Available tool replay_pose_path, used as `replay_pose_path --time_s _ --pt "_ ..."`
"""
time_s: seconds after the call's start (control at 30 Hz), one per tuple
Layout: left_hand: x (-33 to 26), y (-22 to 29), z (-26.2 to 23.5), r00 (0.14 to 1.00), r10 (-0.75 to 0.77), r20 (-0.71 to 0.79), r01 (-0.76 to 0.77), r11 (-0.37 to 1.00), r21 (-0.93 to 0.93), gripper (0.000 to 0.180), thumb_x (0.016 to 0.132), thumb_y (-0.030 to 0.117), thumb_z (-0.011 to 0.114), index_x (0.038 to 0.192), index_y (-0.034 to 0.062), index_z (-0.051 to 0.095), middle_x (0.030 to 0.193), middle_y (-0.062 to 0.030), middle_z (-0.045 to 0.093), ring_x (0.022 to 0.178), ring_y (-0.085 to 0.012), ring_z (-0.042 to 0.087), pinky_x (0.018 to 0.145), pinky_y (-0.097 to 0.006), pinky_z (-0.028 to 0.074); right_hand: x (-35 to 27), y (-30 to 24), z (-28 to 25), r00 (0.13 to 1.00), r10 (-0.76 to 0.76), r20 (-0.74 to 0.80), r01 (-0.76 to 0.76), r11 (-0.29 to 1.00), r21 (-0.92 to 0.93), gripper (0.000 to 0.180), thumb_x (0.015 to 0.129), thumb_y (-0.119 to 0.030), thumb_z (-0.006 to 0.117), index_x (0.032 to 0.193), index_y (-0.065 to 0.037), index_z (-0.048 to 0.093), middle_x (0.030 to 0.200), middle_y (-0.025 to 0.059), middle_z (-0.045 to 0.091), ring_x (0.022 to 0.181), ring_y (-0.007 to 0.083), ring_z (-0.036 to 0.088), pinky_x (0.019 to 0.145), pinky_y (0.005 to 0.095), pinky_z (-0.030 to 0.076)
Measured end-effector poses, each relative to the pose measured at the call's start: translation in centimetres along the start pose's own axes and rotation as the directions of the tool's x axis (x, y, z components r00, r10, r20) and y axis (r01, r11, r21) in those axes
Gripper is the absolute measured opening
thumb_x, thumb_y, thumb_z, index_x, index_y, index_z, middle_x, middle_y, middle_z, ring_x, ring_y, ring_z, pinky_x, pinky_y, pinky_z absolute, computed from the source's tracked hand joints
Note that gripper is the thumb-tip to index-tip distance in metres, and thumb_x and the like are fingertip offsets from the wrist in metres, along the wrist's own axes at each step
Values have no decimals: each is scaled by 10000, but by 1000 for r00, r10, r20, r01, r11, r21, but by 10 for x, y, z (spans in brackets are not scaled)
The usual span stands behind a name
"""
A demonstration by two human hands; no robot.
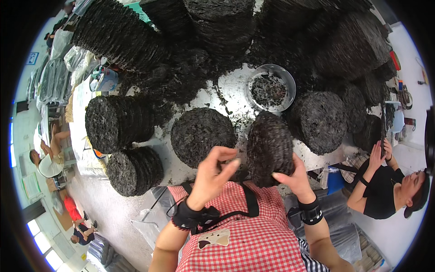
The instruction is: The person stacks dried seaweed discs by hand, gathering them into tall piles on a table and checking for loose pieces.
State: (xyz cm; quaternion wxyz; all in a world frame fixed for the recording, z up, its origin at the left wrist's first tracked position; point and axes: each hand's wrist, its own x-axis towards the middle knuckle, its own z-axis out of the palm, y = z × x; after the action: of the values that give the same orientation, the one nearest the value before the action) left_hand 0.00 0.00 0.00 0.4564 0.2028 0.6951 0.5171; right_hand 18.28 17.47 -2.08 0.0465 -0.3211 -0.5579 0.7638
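Observation:
My right hand (pixel 294 180) grips the lower right edge of a round, dark disc of dried seaweed (pixel 270 147), its thumb lying on the face. That disc is tilted up and slightly blurred. My left hand (pixel 215 174) is raised to its left, thumb and fingers apart, holding nothing. Just beyond this hand another round seaweed disc (pixel 204 136) lies flat on the metal table (pixel 233 88). A shallow round metal pan (pixel 292 86) with dark scraps in it sits behind the held disc.
Stacks of seaweed discs (pixel 120 123) lie on their sides at left, with a smaller stack (pixel 135 171) nearer. More stacks (pixel 319 122) crowd the right, and tall piles (pixel 217 27) line the back. At the right edge, a co-worker (pixel 385 186) has both hands by the table.

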Motion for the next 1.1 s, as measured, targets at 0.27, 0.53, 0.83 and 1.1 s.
replay_pose_path --time_s 0.27,0.53,0.83,1.1 --pt "7 6 25 998 37 44 -37 999 -6 607 817 133 716 1300 -38 390 1212 -204 558 1104 -259 577 924 -362 487 -5 6 19 998 65 12 -64 996 -66 570 714 -135 789 1194 -8 511 1099 62 576 1017 132 564 905 290 471" --pt "-11 -9 -55 924 -102 -368 -63 910 -409 391 902 -28 435 1292 -52 456 1156 -47 567 835 -52 499 690 -186 394 -12 9 -32 986 111 -123 -33 857 515 632 720 -70 655 1313 -12 445 1196 95 586 1093 222 571 978 367 441" --pt "-25 -25 -93 843 -171 -509 -150 836 -529 386 911 -24 473 1296 -28 476 1050 28 543 648 23 427 534 -125 348 -17 20 -55 971 156 -179 16 711 703 595 677 -145 560 1252 -3 502 1135 142 624 1031 310 616 920 468 501" --pt "-27 -39 -101 842 -210 -497 -142 802 -580 394 917 -24 469 1311 -31 465 1014 34 546 640 25 427 543 -124 364 -15 19 -46 971 136 -196 42 712 701 622 676 -177 586 1265 1 493 1178 144 605 1065 320 597 954 462 479"
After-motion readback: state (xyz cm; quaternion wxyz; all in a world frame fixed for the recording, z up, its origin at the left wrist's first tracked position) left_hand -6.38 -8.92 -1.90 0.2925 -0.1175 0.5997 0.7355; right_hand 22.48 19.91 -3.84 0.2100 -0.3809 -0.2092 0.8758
